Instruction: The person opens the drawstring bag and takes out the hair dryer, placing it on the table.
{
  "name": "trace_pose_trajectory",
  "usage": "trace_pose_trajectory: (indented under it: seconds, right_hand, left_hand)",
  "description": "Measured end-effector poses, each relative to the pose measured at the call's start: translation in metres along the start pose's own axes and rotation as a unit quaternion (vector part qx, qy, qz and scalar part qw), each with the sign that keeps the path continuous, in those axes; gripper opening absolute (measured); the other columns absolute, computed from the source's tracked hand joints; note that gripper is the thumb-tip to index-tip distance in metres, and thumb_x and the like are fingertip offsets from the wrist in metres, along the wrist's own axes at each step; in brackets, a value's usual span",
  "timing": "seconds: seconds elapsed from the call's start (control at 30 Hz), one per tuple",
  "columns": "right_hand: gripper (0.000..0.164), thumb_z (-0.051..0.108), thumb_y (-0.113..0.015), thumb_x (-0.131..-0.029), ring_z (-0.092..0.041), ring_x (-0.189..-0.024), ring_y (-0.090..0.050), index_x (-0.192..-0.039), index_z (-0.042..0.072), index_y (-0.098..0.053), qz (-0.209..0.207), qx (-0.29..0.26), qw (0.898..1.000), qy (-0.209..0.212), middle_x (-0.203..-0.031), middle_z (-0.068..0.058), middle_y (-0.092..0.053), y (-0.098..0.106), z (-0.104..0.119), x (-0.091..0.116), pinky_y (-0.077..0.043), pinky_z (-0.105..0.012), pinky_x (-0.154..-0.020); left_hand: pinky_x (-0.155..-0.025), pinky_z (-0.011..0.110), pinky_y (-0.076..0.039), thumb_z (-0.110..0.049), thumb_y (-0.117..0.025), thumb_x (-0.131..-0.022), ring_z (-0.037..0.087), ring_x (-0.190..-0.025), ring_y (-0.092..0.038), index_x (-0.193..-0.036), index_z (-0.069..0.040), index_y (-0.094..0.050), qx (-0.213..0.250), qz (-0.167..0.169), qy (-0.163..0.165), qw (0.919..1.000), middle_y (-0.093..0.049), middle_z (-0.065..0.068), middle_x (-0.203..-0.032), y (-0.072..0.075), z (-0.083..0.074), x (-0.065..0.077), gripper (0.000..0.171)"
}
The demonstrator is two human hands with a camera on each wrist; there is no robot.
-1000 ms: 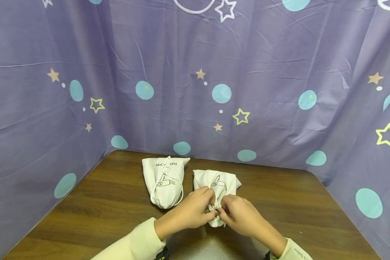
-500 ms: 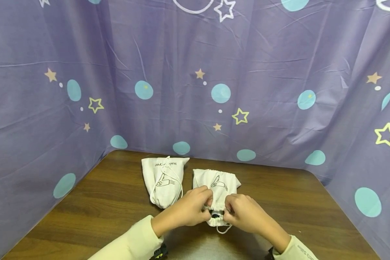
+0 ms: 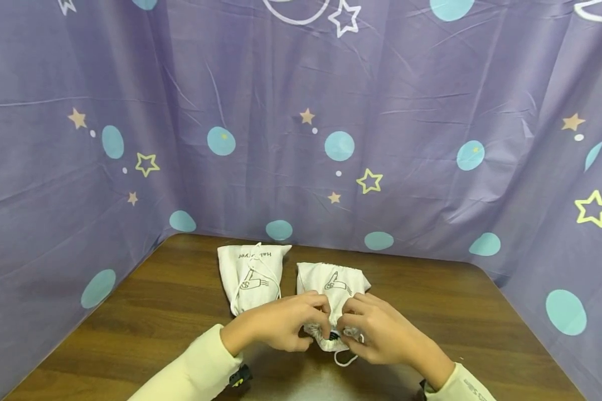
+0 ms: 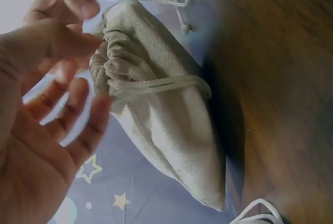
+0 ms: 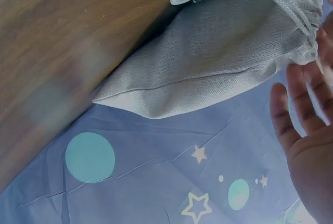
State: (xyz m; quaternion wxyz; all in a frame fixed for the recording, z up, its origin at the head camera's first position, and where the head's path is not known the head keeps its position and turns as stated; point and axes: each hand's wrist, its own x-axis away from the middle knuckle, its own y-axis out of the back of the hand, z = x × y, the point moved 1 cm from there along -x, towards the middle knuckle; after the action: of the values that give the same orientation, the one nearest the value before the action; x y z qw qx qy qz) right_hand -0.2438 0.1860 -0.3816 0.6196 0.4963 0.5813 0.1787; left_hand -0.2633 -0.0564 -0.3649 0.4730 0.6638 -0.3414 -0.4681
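A white drawstring bag (image 3: 331, 278) with a hair dryer drawing lies on the table, its gathered mouth towards me and parted over something dark (image 3: 334, 336). My left hand (image 3: 296, 320) is at the left of the mouth. In the left wrist view its fingers (image 4: 93, 127) are loosely spread, with one tip against the gathers. Across from it, my right hand (image 3: 381, 328) holds the right side of the mouth between thumb and fingers. A cord loop (image 3: 345, 359) hangs below the opening. Most of what is inside the bag is hidden.
A second white drawstring bag (image 3: 248, 278), printed with a hair dryer and lettering, lies to the left, partly behind my left hand. The wooden table (image 3: 431, 289) ends at a purple curtain (image 3: 281, 184) with stars and dots, along its back and sides.
The bunched mouth of the bag has been pulled apart, and its dark contents show. A cord loop has come out below. My left thumb has moved away from the cloth.
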Motion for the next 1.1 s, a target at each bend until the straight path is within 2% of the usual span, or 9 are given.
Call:
trace_pose_trajectory:
  seconds: [0.07, 0.13, 0.23, 0.37, 0.5, 0.63, 0.87, 0.97, 1.1]
  right_hand:
    - [0.027, 0.033, -0.086, -0.078, -0.008, -0.090, -0.055, -0.097, 0.021, -0.072, 0.007, -0.007, 1.000, 0.009, -0.101, 0.011, -0.061, -0.001, 0.000, 0.001, -0.047, -0.027, -0.081]
    - [0.035, 0.042, -0.088, -0.077, -0.010, -0.095, -0.057, -0.101, 0.021, -0.073, 0.016, -0.001, 1.000, 0.016, -0.106, 0.010, -0.063, -0.002, 0.000, 0.003, -0.048, -0.030, -0.085]
    - [0.044, 0.048, -0.090, -0.071, -0.012, -0.097, -0.058, -0.103, 0.023, -0.074, 0.027, 0.009, 0.999, 0.017, -0.110, 0.008, -0.063, -0.004, 0.000, 0.005, -0.050, -0.032, -0.086]
    - [0.044, 0.043, -0.093, -0.066, -0.013, -0.095, -0.056, -0.102, 0.025, -0.075, 0.038, 0.028, 0.999, 0.019, -0.110, 0.007, -0.062, -0.008, -0.002, 0.008, -0.051, -0.034, -0.084]
    - [0.035, 0.038, -0.092, -0.069, -0.013, -0.093, -0.055, -0.097, 0.026, -0.074, 0.039, 0.042, 0.998, 0.023, -0.107, 0.007, -0.060, -0.010, -0.004, 0.008, -0.050, -0.032, -0.083]
    - [0.030, 0.031, -0.090, -0.071, -0.011, -0.088, -0.052, -0.094, 0.027, -0.070, 0.039, 0.044, 0.998, 0.022, -0.103, 0.009, -0.058, -0.010, -0.005, 0.008, -0.048, -0.029, -0.078]
    - [0.035, 0.017, -0.086, -0.066, -0.006, -0.083, -0.047, -0.093, 0.027, -0.065, 0.041, 0.015, 0.999, 0.011, -0.095, 0.014, -0.054, -0.007, -0.010, 0.009, -0.043, -0.024, -0.074]
    - [0.033, 0.015, -0.085, -0.068, -0.003, -0.080, -0.046, -0.093, 0.027, -0.067, 0.048, -0.001, 0.999, 0.004, -0.092, 0.016, -0.054, -0.006, -0.014, 0.011, -0.042, -0.022, -0.073]
    - [0.028, 0.019, -0.087, -0.074, 0.000, -0.079, -0.047, -0.092, 0.029, -0.068, 0.055, -0.015, 0.998, -0.012, -0.090, 0.019, -0.055, -0.004, -0.019, 0.015, -0.047, -0.025, -0.078]
  left_hand:
    - [-0.082, 0.009, -0.038, -0.006, -0.080, -0.076, 0.003, -0.101, -0.047, -0.097, -0.026, -0.074, -0.011, 0.013, -0.022, 0.9996, -0.053, -0.012, -0.108, 0.000, 0.000, 0.001, 0.029]
    - [-0.081, 0.008, -0.037, -0.005, -0.080, -0.077, 0.004, -0.101, -0.047, -0.098, -0.026, -0.075, -0.030, 0.011, -0.036, 0.9988, -0.055, -0.012, -0.109, -0.001, 0.000, 0.000, 0.030]
    - [-0.080, 0.007, -0.037, -0.007, -0.082, -0.079, 0.004, -0.099, -0.048, -0.098, -0.026, -0.076, -0.060, 0.007, -0.050, 0.9969, -0.057, -0.012, -0.108, -0.003, 0.000, -0.001, 0.027]
    - [-0.078, 0.007, -0.038, -0.012, -0.086, -0.078, 0.005, -0.096, -0.049, -0.099, -0.025, -0.076, -0.103, 0.012, -0.053, 0.9932, -0.058, -0.012, -0.106, -0.004, 0.000, -0.001, 0.027]
    - [-0.072, 0.008, -0.039, -0.011, -0.084, -0.076, 0.007, -0.093, -0.049, -0.095, -0.025, -0.073, -0.151, 0.010, -0.055, 0.9870, -0.055, -0.010, -0.102, -0.009, 0.002, -0.002, 0.026]
    - [-0.065, 0.008, -0.037, -0.008, -0.080, -0.072, 0.008, -0.089, -0.048, -0.086, -0.024, -0.067, -0.176, -0.001, -0.055, 0.9828, -0.050, -0.009, -0.099, -0.015, 0.005, -0.002, 0.025]
    - [-0.065, 0.010, -0.035, -0.012, -0.078, -0.067, 0.008, -0.085, -0.045, -0.079, -0.024, -0.060, -0.164, -0.001, -0.048, 0.9853, -0.045, -0.009, -0.094, -0.014, 0.007, -0.001, 0.025]
    - [-0.067, 0.011, -0.035, -0.011, -0.077, -0.067, 0.008, -0.084, -0.044, -0.078, -0.023, -0.059, -0.141, 0.002, -0.045, 0.9889, -0.045, -0.008, -0.093, -0.011, 0.008, -0.001, 0.024]
    - [-0.069, 0.012, -0.035, -0.008, -0.076, -0.066, 0.008, -0.084, -0.044, -0.078, -0.022, -0.059, -0.116, 0.006, -0.038, 0.9925, -0.045, -0.009, -0.092, -0.008, 0.010, 0.001, 0.025]
